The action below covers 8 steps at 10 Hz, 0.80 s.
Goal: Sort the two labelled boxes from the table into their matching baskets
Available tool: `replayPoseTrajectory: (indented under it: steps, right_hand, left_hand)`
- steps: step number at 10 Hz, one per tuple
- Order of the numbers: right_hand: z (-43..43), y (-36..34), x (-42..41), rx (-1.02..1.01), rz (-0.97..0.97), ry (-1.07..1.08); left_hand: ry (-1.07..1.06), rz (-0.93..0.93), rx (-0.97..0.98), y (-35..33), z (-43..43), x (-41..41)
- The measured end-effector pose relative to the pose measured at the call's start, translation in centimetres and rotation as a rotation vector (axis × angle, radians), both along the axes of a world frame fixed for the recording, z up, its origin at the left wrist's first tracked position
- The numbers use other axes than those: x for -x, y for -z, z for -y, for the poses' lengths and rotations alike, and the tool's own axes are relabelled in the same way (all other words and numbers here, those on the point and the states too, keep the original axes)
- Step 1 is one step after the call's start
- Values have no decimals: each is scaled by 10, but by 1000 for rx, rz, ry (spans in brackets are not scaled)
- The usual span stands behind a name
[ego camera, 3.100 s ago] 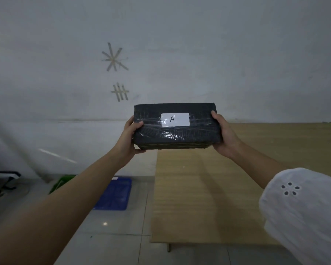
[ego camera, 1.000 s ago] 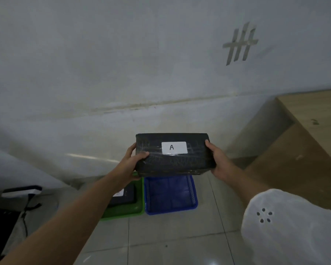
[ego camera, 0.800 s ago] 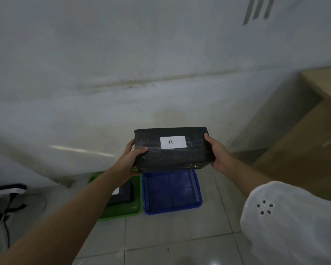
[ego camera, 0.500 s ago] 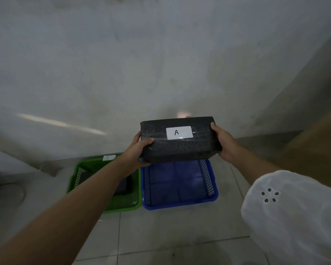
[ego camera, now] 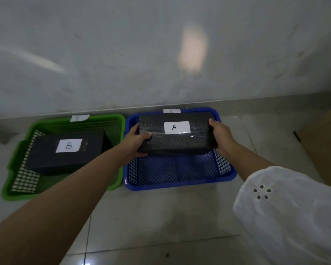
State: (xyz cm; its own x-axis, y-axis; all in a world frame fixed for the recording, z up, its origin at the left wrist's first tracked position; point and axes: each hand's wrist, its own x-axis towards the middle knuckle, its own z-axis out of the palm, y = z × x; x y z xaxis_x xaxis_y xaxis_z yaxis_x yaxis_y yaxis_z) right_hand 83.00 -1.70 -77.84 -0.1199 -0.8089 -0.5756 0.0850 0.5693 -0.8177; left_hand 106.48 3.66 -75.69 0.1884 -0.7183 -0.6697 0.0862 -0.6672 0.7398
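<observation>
- since half a second ago, lowered: box a (ego camera: 177, 133) now down over the far half of the blue basket (ego camera: 180, 185), earlier held higher in front of the wall.
- clamped at its left end by the left hand (ego camera: 137, 139), thumb lying on top; at its right end by the right hand (ego camera: 220, 131); each grip closed on the box.
- whether resting on the basket floor or held just above it: cannot tell.
- just left, touching the blue basket: green basket (ego camera: 17, 190), with box b (ego camera: 65, 152) lying inside, label up.
- both baskets on the tiled floor (ego camera: 161, 217) against the wall; small white tags on their far rims.
</observation>
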Motion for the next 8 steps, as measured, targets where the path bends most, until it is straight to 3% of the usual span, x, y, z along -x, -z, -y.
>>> replayPoseTrajectory:
  steps: [5, 6, 7, 8]
  right_hand:
    - [-4, 43, 1, 10, -69, -119]
    - [-3, 42, 1, 28, -175, -200]
    - [-10, 31, -2, 123, -446, -319]
    - [-19, 4, -9, 194, -643, -416]
  left_hand:
    - [16, -4, -22, 53, -1, 16]
    - [23, 37, -41, 54, 1, 18]
    - [49, 128, -27, 43, 2, 22]
    - [82, 331, -5, 13, 0, 22]
